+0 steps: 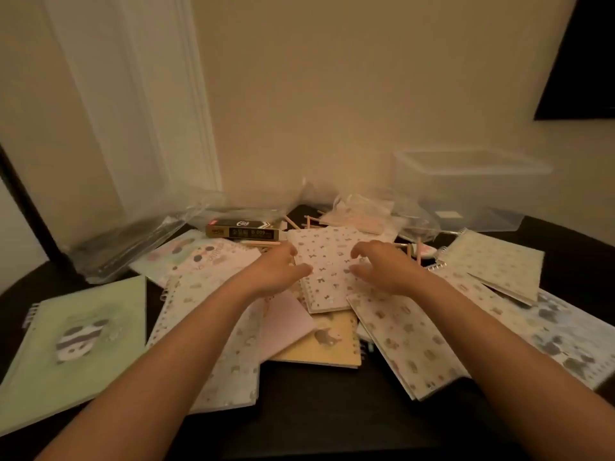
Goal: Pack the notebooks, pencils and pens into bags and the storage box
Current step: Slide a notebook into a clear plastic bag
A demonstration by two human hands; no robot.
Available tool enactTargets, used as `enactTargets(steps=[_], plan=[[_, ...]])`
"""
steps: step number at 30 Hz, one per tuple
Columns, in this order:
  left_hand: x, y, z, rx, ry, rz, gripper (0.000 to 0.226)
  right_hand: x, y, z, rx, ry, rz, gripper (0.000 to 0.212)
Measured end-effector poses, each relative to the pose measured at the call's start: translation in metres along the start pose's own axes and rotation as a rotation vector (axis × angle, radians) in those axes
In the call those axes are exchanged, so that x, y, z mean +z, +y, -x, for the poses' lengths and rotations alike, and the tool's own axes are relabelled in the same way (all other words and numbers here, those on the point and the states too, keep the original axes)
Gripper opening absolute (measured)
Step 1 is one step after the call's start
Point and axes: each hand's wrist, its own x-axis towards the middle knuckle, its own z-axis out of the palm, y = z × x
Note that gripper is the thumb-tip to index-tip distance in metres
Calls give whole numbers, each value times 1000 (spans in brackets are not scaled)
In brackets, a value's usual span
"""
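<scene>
The left hand (278, 272) and right hand (382, 271) sit half-open at either edge of the bow-print spiral notebook (327, 261), mid-frame atop the pile on the tabletop (316, 410), gripping nothing yet. Pinch both edges evenly and lift straight up, so the notebooks beneath don't slide.

Only legible print is "B 009", w/ a few blurred characters beside it, on the gold front strip of the pen box (242, 231), just beyond the left hand (276, 271) and slightly to its left. Lettering on the pink notebk (213, 257) left of that hand is too blurred to read.
</scene>
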Motion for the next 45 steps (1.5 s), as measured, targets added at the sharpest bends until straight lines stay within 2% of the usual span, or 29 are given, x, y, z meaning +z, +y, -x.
enactTargets(steps=[2,6,12,17,20,24,27,29,31,33,35,38,39,42,45], plan=[[8,-4,-7,-37,49,55,59,7,2,-4,75,0,53,47],[22,-12,-28,-74,220,-120,61,21,11,-16,99,17,11,60],[32,-11,-51,-90,350,-88,76,27,15,-32,99,88,-73,61],[34,-6,-53,-57,351,131,85,32,13,-29,25,249,-171,52],[32,-5,-46,15,309,448,91,33,14,-26,-2,270,-217,48],[27,-2,-39,52,334,757,86,35,16,-26,-29,284,-281,44],[25,0,-37,-10,367,1027,80,36,15,-24,-51,295,-348,41],[26,2,-31,-49,246,1127,58,37,10,-24,-92,309,-383,40],[27,1,-27,-57,92,1125,39,38,7,-24,-128,312,-384,40],[27,-2,-27,-64,63,1112,38,39,4,-25,-116,310,-400,40],[27,-4,-30,-40,106,1090,45,39,2,-26,-86,361,-368,36],[22,-2,-30,19,263,1050,45,38,-1,-22,-43,581,-116,23],[19,-5,-31,25,328,1056,44,37,-2,-21,-32,611,-49,25],[10,-14,-35,-5,483,1063,46,36,2,-19,53,485,57,46],[8,-19,-37,-63,538,1109,51,36,5,-22,100,358,78,53]])
